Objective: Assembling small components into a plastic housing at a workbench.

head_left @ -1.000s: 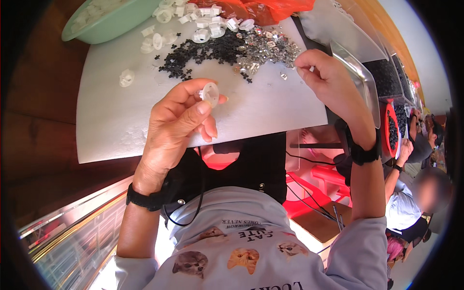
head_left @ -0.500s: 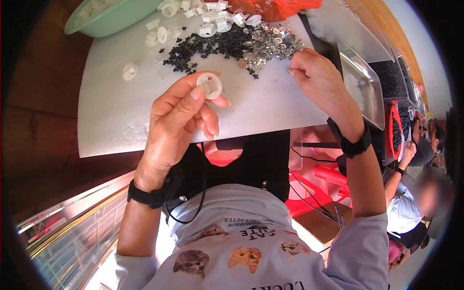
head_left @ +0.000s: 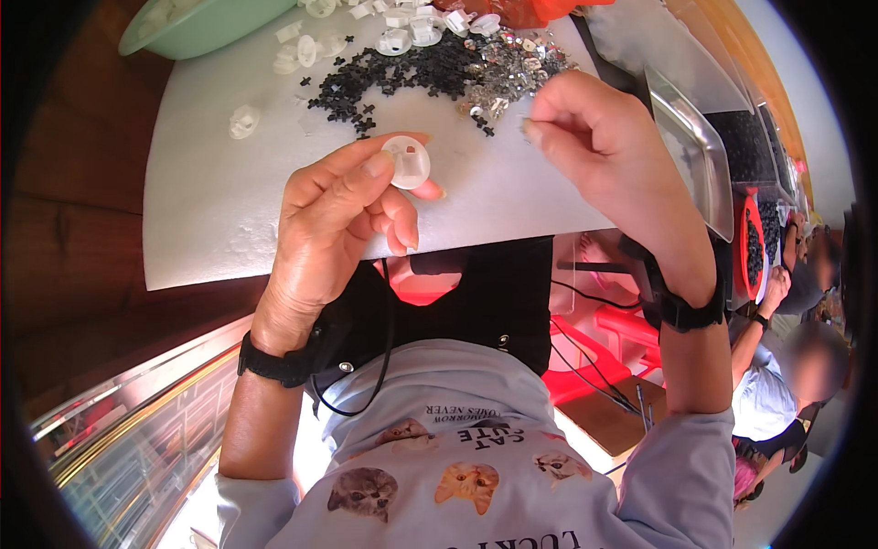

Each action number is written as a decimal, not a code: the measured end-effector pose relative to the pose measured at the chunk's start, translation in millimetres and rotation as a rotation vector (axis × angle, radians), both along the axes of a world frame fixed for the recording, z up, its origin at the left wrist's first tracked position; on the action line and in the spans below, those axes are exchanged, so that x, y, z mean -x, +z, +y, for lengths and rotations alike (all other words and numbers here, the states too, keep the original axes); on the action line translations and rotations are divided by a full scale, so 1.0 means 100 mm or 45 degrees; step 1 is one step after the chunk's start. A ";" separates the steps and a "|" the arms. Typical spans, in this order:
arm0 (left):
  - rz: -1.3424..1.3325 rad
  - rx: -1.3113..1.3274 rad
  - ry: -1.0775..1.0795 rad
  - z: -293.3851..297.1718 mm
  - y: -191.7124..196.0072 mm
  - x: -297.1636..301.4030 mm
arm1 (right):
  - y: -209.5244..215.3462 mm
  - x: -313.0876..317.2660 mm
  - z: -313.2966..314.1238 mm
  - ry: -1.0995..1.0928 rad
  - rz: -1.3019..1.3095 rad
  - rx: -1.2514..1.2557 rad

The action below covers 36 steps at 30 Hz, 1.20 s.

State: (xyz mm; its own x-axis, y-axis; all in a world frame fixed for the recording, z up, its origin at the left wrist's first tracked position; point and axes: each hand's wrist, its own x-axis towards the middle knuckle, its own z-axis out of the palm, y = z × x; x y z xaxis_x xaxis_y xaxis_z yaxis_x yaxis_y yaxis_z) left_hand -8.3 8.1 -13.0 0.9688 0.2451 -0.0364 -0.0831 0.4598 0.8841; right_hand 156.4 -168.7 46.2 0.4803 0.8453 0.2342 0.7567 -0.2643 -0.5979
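White plastic disc (head_left: 414, 174) pinched in left hand (head_left: 334, 201), right hand (head_left: 599, 133) near metal parts

Left hand: raised over the near part of the white-covered desk (head_left: 210, 210); thumb and forefinger pinch the disc at its left edge, remaining fingers loosely curled. Round face of disc tilted up toward the viewer; rectangular shape visible at its centre.

Right hand: to the right of the disc and well apart from it, just short of the heap of small silver metal parts (head_left: 521, 69). Thumb and forefinger drawn close together, other fingers folded in. Cannot tell whether a small part sits between the tips.

Desk layout: heap of black cross-shaped pieces (head_left: 402, 78) adjoins the metal parts on their left, edges mingling; a few crosses stray toward the front. Loose white plastic pieces (head_left: 393, 41) lie along the far side of the crosses. One single white piece (head_left: 244, 121) rests apart, further left. Green basin (head_left: 197, 32) at far left, white contents; red-orange plastic bag (head_left: 517, 14) at far edge.

Right side: shiny metal tray (head_left: 721, 174) beside the desk. Beyond it, a red tray (head_left: 751, 203) of black pieces and a co-worker's hand (head_left: 776, 285). Black wristbands (head_left: 274, 362) on both wrists.
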 end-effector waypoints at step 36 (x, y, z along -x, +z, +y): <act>0.055 0.025 0.038 0.01 -0.02 0.01 | -0.41 0.50 0.45 0.212 0.043 -0.404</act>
